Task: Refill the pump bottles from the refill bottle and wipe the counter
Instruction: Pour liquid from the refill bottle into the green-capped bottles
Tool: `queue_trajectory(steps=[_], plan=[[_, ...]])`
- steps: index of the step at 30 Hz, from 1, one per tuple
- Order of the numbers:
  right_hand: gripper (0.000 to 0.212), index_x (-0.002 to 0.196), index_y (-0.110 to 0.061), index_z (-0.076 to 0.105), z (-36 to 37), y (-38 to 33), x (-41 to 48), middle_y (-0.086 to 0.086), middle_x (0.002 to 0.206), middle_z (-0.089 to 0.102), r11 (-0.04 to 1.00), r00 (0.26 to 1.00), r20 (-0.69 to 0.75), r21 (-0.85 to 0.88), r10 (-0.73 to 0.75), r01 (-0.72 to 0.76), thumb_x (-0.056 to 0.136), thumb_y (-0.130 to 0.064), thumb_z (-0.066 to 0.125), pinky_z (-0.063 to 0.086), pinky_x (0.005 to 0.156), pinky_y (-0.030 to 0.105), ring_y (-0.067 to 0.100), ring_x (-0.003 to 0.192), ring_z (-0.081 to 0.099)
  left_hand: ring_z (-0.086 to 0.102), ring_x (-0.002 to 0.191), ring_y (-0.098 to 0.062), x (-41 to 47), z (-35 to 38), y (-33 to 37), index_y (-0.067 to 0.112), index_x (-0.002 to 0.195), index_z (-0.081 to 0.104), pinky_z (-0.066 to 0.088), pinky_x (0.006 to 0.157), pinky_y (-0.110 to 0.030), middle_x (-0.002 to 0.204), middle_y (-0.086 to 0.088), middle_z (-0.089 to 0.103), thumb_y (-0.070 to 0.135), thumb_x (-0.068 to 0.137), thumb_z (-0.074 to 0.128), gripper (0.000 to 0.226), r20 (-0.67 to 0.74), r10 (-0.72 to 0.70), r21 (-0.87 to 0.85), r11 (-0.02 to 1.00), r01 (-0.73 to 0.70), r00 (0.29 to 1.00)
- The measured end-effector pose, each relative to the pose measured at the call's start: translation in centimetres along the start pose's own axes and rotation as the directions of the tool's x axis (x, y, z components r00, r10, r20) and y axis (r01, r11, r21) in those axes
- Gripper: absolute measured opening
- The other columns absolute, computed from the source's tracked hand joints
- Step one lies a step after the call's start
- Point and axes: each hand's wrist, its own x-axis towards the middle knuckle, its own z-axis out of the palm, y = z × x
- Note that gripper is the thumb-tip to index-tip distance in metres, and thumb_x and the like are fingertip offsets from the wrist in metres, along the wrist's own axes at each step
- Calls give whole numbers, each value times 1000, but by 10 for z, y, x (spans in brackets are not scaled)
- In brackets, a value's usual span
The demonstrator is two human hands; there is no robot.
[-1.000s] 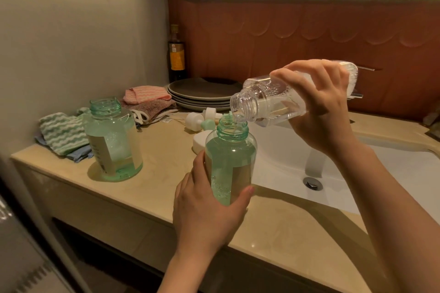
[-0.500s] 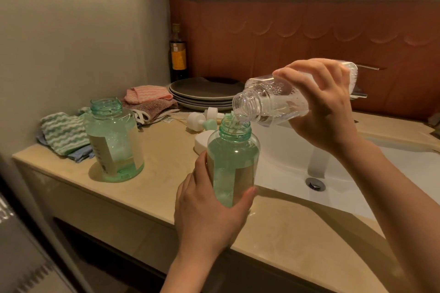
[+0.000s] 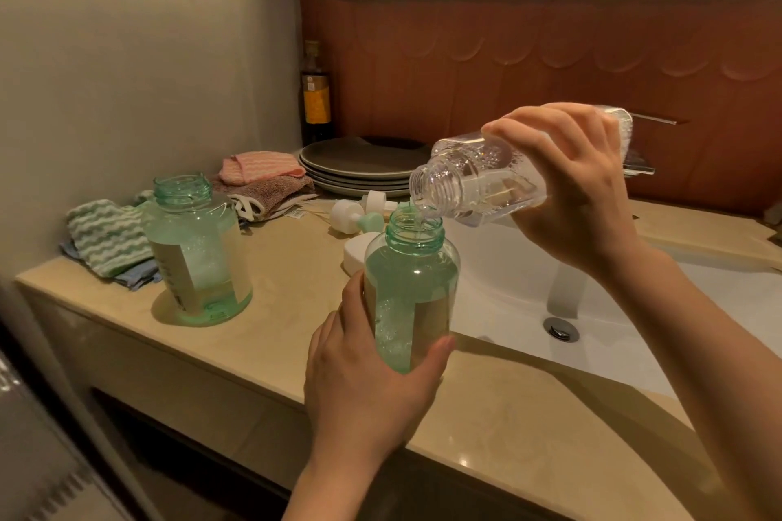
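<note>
My left hand [image 3: 364, 385] grips the lower part of a green pump bottle [image 3: 412, 288] with its top off, held just above the counter's front edge beside the sink. My right hand [image 3: 579, 186] holds the clear refill bottle [image 3: 469, 182] tipped on its side, its open mouth right over the green bottle's neck. A thin stream of clear liquid runs into it. A second open green bottle [image 3: 194, 250] stands on the beige counter [image 3: 292, 309] to the left. White and green pump heads [image 3: 359, 216] lie behind the held bottle.
Folded cloths, green striped [image 3: 106, 237], pink [image 3: 258, 167] and brown, lie at the counter's back left. A stack of dark plates [image 3: 359, 165] and a dark bottle [image 3: 315, 97] stand by the back wall. The white sink [image 3: 592, 309] fills the right side.
Both hands and the two bottles have shifted slightly right and a little lower in view. The refill bottle is tipped a bit more, and liquid keeps running into the green bottle.
</note>
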Motion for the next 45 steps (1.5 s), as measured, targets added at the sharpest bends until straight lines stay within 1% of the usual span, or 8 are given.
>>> queue_trajectory(steps=[11,20,26,29,33,38,43,45], plan=[[69,122,-23,46,0,-1,-1,9,117,60,1000,1000,-6,2,6,-6,65,4,72,34,86,40,28,106,47,52,109,-20,-1,-1,1,28,136,27,44,95,-47,119,3,55,81,54,43,99,4,-7,-3,1000,7,1000],[72,123,-23,45,1,-1,0,9,117,60,1000,1000,-11,1,5,-5,64,4,75,33,85,38,27,107,46,52,110,-22,-1,-2,1,28,136,26,43,96,-47,120,2,54,82,54,42,100,10,-18,-1,1000,18,1000],[73,122,-23,46,0,-1,0,9,117,60,1000,1000,-8,-8,4,-4,62,6,76,33,86,38,27,107,46,50,114,-22,-1,-2,3,27,138,26,41,99,-47,123,2,53,77,60,54,97,23,-24,-10,1000,25,999],[73,123,-23,45,1,-1,-1,9,117,60,1000,1000,-6,-7,6,-6,62,5,75,33,86,39,27,107,46,51,112,-22,-1,-2,3,27,137,26,42,98,-47,122,2,54,79,55,49,99,13,-19,-2,1000,19,1000],[75,123,-23,45,0,-1,0,9,117,60,1000,1000,-4,-9,7,-7,61,6,75,33,86,39,28,107,47,50,114,-22,-1,-2,3,26,138,26,42,99,-47,125,2,54,79,58,51,99,13,-24,-1,1000,24,1000],[76,124,-23,44,1,-1,0,10,118,60,1000,1000,5,-2,10,-10,61,5,76,35,86,40,28,107,47,51,112,-21,-1,-2,3,28,136,25,43,97,-46,122,2,54,83,52,40,102,6,-25,6,1000,25,1000],[74,123,-23,44,0,-1,0,10,118,59,1000,1000,6,5,13,-13,62,4,75,34,87,40,28,108,46,52,111,-22,-2,-3,3,27,136,25,44,96,-47,121,1,55,83,53,41,102,1,-26,15,1000,26,1000],[73,123,-23,44,0,-1,0,10,118,60,1000,1000,9,2,14,-14,63,4,75,34,87,41,28,107,47,52,110,-22,-2,-3,4,26,137,27,44,96,-47,121,1,55,81,54,46,101,3,-25,10,1000,25,1000]])
